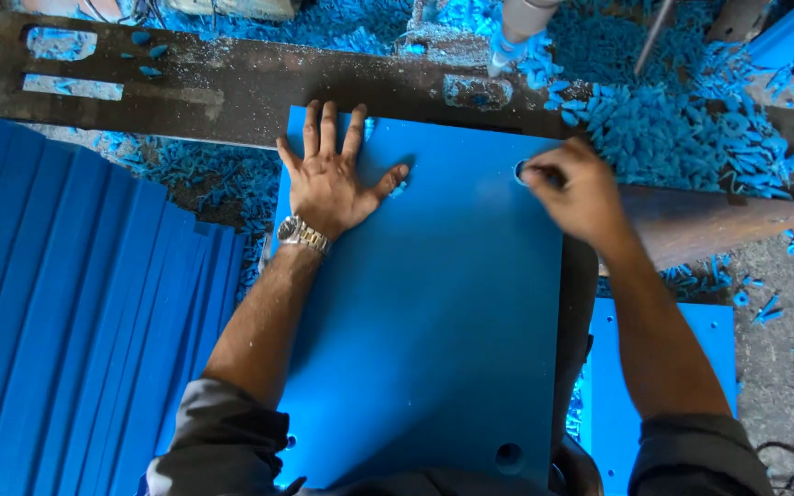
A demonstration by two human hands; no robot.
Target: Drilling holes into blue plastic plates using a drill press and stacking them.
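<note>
- Head view: left hand (328, 179) lies spread flat on the blue panel (434, 321), mid-frame.
- Right hand (570, 188) pinches at the hole (520, 172); shavings (682, 129) could cut fingers, or the panel slip.

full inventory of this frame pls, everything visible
sheet: 1, blue, centre, on the bench, holes near its corners
stacked sheets: many, blue, fanned at left
second sheet: 1, blue, lower right, small holes
shavings: a heap, blue, top right, more scattered about
metal plate: 1, dark rusty, across the top, with cut-out slots
drill bit: 1, grey, top centre, above the shavings
watch: 1, silver, left wrist
left hand: flat on the sheet, fingers spread
right hand: fingers at the hole near the sheet's top right corner
</note>
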